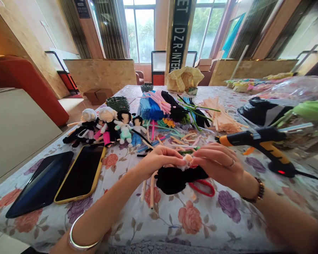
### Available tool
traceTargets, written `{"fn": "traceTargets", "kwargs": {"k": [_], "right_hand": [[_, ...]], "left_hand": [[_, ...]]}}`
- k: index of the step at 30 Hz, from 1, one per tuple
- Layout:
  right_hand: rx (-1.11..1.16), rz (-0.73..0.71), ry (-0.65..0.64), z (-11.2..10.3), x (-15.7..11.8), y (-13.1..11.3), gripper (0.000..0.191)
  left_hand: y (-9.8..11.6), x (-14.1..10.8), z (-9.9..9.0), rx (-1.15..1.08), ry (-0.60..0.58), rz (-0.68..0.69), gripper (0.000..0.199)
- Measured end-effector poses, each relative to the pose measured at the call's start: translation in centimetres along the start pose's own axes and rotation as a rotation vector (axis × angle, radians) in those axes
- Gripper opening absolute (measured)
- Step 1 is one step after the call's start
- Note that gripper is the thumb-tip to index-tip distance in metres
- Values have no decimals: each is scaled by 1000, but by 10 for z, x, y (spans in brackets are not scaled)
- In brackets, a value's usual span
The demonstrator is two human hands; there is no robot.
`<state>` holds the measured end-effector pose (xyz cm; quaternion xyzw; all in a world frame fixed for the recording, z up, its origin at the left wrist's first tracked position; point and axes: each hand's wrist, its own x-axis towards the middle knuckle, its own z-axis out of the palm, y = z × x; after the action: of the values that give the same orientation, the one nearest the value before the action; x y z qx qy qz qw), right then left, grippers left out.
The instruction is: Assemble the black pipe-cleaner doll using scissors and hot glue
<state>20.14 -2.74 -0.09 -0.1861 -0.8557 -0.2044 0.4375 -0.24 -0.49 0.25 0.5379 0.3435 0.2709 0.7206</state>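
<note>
My left hand pinches the left side of a small peach and white fuzzy piece above the table's middle. At its right side are the fingertips of my right hand, closed against it. A black fuzzy doll part hangs or lies just below both hands; its link to the small piece is hidden. Red-handled scissors lie under my right hand. Loose peach pipe cleaners rest left of the black part.
Several finished dolls and a phone beside a dark tablet-like slab are at left. Pipe cleaner bundles lie behind the hands. A glue gun with a lit red light and cord stands at right, near plastic bags.
</note>
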Motion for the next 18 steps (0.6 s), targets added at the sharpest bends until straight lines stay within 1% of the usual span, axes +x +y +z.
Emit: {"fn": "traceTargets", "kwargs": {"k": [2,4,6,11,13,15,16,17,18], "right_hand": [[-32,-62,7,-2,3,-1,16],[-44,-71,9,-3,5,0,14],[-37,-37,12,-3,5,1,15],[-59,42,-60,-8,10,5,20],[-68,77,-87,-15,14,10,14],[-101,156,-158,-25,15,20,4],[-146,251,-239,-32,13,27,12],[-150,341,-353,-40,9,36,20],[-101,434,-474,-50,2,46,26]], "left_hand": [[0,0,0,-5,-6,0,5],[0,1,0,-5,9,9,8],[-1,2,0,4,42,21,11],[-2,3,-1,54,135,72,13],[-2,2,-1,67,166,79,14],[-2,2,-2,73,201,72,17],[-2,2,-2,75,215,67,19],[-2,2,-2,75,226,63,20],[-3,2,-2,76,231,60,20]]}}
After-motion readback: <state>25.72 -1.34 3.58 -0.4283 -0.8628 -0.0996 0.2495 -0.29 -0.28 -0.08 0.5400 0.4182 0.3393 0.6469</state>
